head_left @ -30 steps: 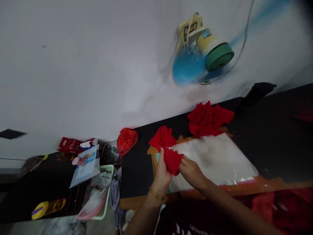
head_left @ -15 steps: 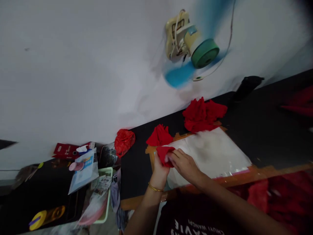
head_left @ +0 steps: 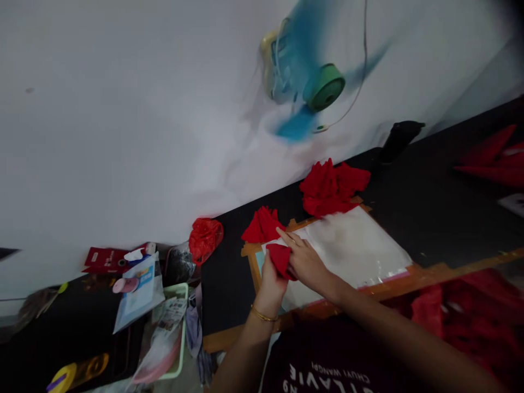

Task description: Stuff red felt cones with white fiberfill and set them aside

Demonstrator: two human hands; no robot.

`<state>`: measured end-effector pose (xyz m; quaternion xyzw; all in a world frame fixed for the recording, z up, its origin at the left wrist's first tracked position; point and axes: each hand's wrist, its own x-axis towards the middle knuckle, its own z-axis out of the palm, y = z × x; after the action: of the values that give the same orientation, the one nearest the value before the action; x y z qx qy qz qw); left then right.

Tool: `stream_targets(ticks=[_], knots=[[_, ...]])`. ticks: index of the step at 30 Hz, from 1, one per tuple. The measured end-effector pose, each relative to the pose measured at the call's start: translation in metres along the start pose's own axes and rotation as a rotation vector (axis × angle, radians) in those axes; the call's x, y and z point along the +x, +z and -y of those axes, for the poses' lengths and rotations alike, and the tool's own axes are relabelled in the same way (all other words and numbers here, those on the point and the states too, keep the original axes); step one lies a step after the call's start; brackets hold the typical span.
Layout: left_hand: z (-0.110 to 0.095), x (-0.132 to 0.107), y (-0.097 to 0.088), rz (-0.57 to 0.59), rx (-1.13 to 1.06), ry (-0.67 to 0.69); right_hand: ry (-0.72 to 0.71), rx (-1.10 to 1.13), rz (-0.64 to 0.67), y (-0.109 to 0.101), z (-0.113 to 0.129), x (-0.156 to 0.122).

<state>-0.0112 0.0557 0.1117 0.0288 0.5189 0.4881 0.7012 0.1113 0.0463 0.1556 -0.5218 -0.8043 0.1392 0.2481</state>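
Left hand [head_left: 273, 285] clasped a red cloth [head_left: 279, 258] in curled fingers; right hand [head_left: 308, 265], forefinger extended, touched it, grip unclear

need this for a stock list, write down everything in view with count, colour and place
Cloth piece: 1, red, in the left hand
Cloth piles: 2, red, table's back
Table: 1, black, along the wall
Sheet: 1, white, on the table
Tape: several strips, brown, around the sheet
Plastic bag: 1, red, table's back left
Fan: 1, blue and green, on the wall
Cloth heap: count unclear, red, lower right
Box: 1, red, left, by the wall
Basket: 1, pale green, left of the table
Bracelet: 1, gold, left wrist
Left hand: 1, holding the cloth piece
Right hand: 1, at the cloth piece
Darker or smaller items: too unclear to name
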Motion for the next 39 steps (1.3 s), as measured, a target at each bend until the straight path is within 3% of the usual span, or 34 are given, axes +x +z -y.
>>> stream_targets(ticks=[5,10,14,18,22,29,35,39], knots=[[0.006,0.001,0.001,-0.008,0.034,-0.001,0.107,0.129,0.053,0.009,-0.003,-0.007],[0.000,0.001,0.001,0.017,0.055,0.033,0.139,0.230,-0.041,0.001,-0.005,-0.016],[-0.001,-0.006,0.013,0.016,0.074,0.082,0.209,0.253,-0.039,0.015,-0.013,-0.012],[0.000,-0.019,0.019,0.068,0.035,0.007,0.245,0.387,-0.181,0.030,-0.021,-0.011],[0.005,-0.024,0.010,0.169,0.013,0.008,0.270,0.469,-0.263,0.033,-0.023,-0.015],[0.004,-0.014,-0.001,0.094,0.002,0.064,0.362,0.513,-0.370,0.036,-0.020,-0.015],[0.004,-0.013,-0.005,0.052,0.005,-0.009,0.318,0.697,-0.110,0.020,-0.018,-0.024],[0.002,-0.010,-0.005,-0.020,0.003,-0.045,0.311,0.569,-0.342,0.001,-0.018,-0.036]])
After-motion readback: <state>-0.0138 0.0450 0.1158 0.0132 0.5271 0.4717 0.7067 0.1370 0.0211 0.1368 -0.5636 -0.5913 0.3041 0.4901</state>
